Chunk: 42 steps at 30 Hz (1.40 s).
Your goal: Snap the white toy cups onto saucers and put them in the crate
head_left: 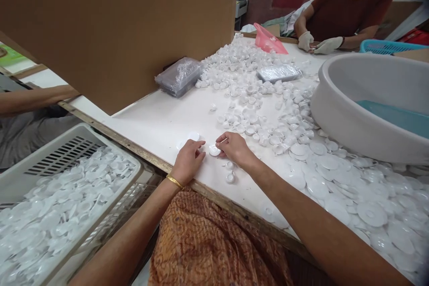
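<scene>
My right hand [233,146] pinches a small round white plastic piece [215,149] between thumb and fingers, just above the white table. To its left, my left hand [190,158] has thumb and fingers apart, with nothing visible between them. Behind the left fingers lies a flat white plastic disc [193,136], partly hidden by the hand. Small white cup-shaped pieces [229,178] rest on the table just below my right hand. Larger flat white discs [372,213] lie in a heap to the right, partly behind my right forearm.
A basket [134,174] full of white pieces stands at the left. A cardboard sheet [127,31] rises behind the table. Beyond are plastic-wrapped packs [181,76], a pink basin [268,40] and a large grey tub [335,111]. A gloved co-worker [351,13] sits opposite; another person's arm [36,98] shows left.
</scene>
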{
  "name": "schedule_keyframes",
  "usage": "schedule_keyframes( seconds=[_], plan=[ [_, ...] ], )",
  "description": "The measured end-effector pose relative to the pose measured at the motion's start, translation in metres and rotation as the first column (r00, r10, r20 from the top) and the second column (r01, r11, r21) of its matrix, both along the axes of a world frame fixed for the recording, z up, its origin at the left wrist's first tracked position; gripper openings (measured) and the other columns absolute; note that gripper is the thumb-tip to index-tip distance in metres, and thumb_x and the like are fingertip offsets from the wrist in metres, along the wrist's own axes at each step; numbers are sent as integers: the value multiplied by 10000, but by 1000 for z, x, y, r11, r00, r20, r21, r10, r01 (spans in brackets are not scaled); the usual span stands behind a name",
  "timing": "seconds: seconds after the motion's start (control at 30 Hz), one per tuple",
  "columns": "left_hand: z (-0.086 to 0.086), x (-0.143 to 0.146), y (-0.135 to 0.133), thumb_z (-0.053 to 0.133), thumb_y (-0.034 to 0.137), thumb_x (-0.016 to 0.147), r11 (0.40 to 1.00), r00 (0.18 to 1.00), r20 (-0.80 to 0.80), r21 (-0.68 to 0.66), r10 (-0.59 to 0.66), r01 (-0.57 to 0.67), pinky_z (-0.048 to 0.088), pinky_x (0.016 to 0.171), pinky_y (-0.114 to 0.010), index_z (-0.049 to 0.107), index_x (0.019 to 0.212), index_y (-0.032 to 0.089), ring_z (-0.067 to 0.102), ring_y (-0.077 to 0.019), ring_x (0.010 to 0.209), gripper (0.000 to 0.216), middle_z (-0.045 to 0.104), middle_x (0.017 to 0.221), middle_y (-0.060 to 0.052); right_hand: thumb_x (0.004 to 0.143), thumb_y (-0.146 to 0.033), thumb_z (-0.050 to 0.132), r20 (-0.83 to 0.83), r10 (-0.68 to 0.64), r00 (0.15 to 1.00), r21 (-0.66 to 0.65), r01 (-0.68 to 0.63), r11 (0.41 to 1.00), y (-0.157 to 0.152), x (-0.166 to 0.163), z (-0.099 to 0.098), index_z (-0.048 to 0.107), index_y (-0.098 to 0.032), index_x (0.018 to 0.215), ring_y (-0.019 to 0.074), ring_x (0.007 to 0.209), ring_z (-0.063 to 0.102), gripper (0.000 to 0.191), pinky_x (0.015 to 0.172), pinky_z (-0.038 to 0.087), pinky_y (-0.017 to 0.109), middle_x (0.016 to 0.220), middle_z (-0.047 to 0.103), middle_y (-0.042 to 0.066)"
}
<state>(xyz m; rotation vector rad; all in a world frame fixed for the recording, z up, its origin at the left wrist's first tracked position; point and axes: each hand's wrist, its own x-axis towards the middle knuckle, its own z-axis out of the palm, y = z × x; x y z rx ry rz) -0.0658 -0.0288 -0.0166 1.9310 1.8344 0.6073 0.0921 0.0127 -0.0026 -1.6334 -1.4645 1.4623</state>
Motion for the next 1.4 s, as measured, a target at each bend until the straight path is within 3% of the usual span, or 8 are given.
schedule_keyframes(
  seconds=[0.23,0.43,0.6,0.9,1.0,1.1,1.2,1.4],
  plan=[
    [-4,4,-2,467,222,809,998,999,-18,41,-41,41,443,696,-285,614,1055,182,537,-135,701,289,548,874,-41,758,-118,586,39,-9,999,-33,10,999,3,-6,-5,564,-161,727,105,482,612,57,459,490,190,605,614,1],
    [-1,8,1,364,287,871,998,998,53,54,-45,42,435,712,-279,655,881,191,558,-157,765,307,604,758,-35,733,-138,630,75,14,997,8,-15,1000,0,-8,-2,581,-171,746,107,497,614,60,469,485,187,585,609,-11],
    [1,9,3,468,268,795,998,996,81,-47,34,-30,431,663,-271,661,917,195,575,-154,695,240,635,697,-14,711,-153,668,50,52,997,-13,-51,999,-1,-11,1,593,-166,743,113,471,606,83,460,485,195,549,596,-10],
    [10,13,16,492,269,755,949,979,177,-313,103,-43,401,539,-247,620,785,164,515,-121,508,169,548,515,25,727,-124,646,9,42,999,-66,-42,997,1,-6,-4,566,-151,685,118,502,619,94,467,512,194,509,589,-4],
    [16,15,15,502,284,767,963,997,13,-260,72,-66,409,597,-274,630,831,167,539,-149,593,185,581,605,-5,727,-63,615,-21,53,998,-100,-54,993,0,-4,2,564,-148,707,125,510,626,102,490,526,212,525,602,1],
    [21,23,19,416,258,834,999,973,-229,35,43,-36,402,700,-316,603,1027,173,550,-194,780,282,599,855,-72,723,-21,585,-44,53,998,-113,-58,992,-1,-3,8,555,-150,716,129,513,629,132,506,535,233,559,612,7],
    [19,33,35,333,210,863,972,910,-411,230,56,44,364,780,-379,561,1107,176,499,-249,929,335,547,963,-119,724,-10,565,-54,50,997,-115,-56,992,-1,-4,9,548,-152,723,135,508,626,143,509,533,243,551,602,7],
    [6,49,54,476,218,766,981,854,-520,156,-16,113,275,839,-457,484,1189,195,380,-310,1024,424,491,1044,-146,672,31,559,-105,46,993,-140,-60,988,2,-2,-5,522,-167,738,140,500,619,212,503,521,246,545,588,-13]
  ],
)
